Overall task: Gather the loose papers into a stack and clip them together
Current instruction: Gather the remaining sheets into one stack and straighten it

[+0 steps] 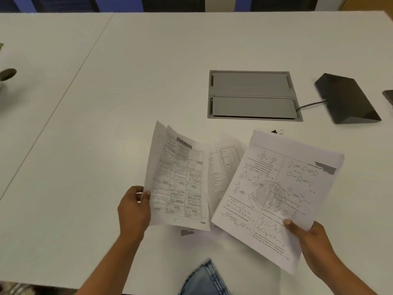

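My left hand [134,209] grips the left edge of a couple of printed sheets with tables of text [178,182], lifted and tilted above the white table [106,81]. My right hand [308,237] pinches the lower right edge of a sheet with chemistry diagrams [274,192], also raised. Between them another printed sheet [223,169] lies flat on the table, partly covered. A further sheet [191,232] peeks out under the left papers. A small black binder clip [276,131] lies on the table just beyond the chemistry sheet's top edge, mostly hidden.
A grey cable hatch [253,95] is set into the table behind the papers. A black wedge-shaped device [346,99] with a cable sits at the right. The table's near edge runs by my knee in jeans [206,279]. A table seam [63,99] runs diagonally at the left.
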